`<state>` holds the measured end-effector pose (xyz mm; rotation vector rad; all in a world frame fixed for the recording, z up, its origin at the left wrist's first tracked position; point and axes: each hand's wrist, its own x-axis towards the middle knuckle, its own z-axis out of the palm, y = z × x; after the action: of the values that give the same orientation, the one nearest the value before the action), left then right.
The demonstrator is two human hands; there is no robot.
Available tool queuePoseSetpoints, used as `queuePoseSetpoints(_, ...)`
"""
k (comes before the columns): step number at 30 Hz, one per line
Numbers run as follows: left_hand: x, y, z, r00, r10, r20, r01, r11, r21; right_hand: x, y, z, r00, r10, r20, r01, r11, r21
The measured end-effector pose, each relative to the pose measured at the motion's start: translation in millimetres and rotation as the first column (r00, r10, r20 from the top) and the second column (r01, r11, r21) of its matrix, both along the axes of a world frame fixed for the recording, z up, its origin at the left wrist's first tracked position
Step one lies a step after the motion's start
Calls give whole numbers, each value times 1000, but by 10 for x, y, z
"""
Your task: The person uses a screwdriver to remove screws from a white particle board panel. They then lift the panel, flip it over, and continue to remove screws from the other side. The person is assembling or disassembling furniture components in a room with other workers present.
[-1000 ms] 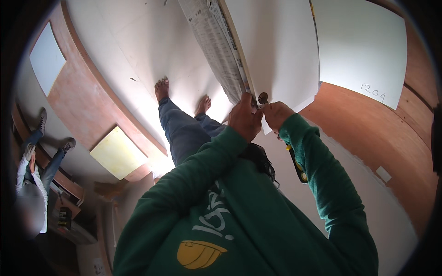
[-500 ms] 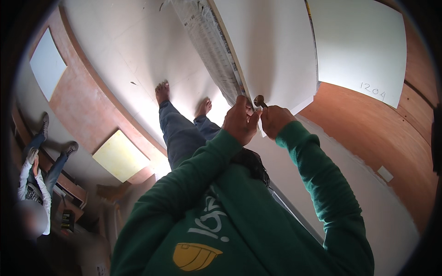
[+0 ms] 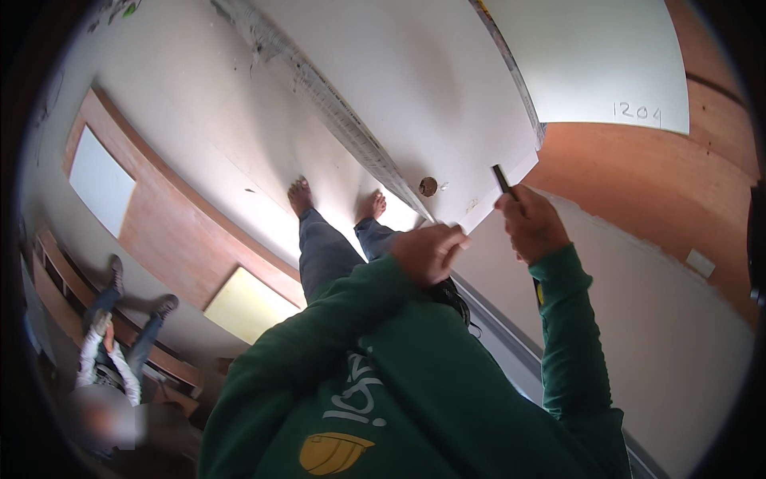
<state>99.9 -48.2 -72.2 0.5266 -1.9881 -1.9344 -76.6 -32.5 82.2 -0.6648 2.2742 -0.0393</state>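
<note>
My right hand [image 3: 536,223] is closed around a narrow hand tool [image 3: 503,179]. Its dark, straight shaft points up past my fingers, and a black-and-yellow part shows below the fist; its exact kind is unclear. My left hand [image 3: 433,253] is curled, slightly blurred, by the near corner of a large white door-like panel [image 3: 399,88]. Whether it holds anything is hidden. Near that corner, a round brown hole [image 3: 428,187] is cut through the panel's face. A small pale scrap [image 3: 444,187] lies beside the hole.
Printed plastic wrap [image 3: 335,108] runs along the panel's left edge. A white board [image 3: 590,64] with handwriting lies at the upper right on reddish wood. A yellow sheet [image 3: 249,303] is at left. Another person [image 3: 112,351] sits at the lower left, hands together.
My right hand has drawn the tool away from the hole, to the right and nearer me. My left hand has come down toward me. The whole view has shifted, and the hole now shows uncovered.
</note>
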Motion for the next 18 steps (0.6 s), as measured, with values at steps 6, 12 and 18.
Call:
queuePoseSetpoints(6, -426, 31, 216, 805, -487, 339, 562, 809, -174, 176, 152, 436, 934, -357, -7, 357, 934, 8)
queuePoseSetpoints(12, 304, -196, -67, 952, -117, 282, 88, 989, 115, 197, 925, -212, 998, -48, -36, 39, 979, -201)
queuePoseSetpoints(18, 190, -486, 11, 906, 34, 421, -330, 680, 655, 510, 608, -586, 996, 48, 69, -37, 987, -156)
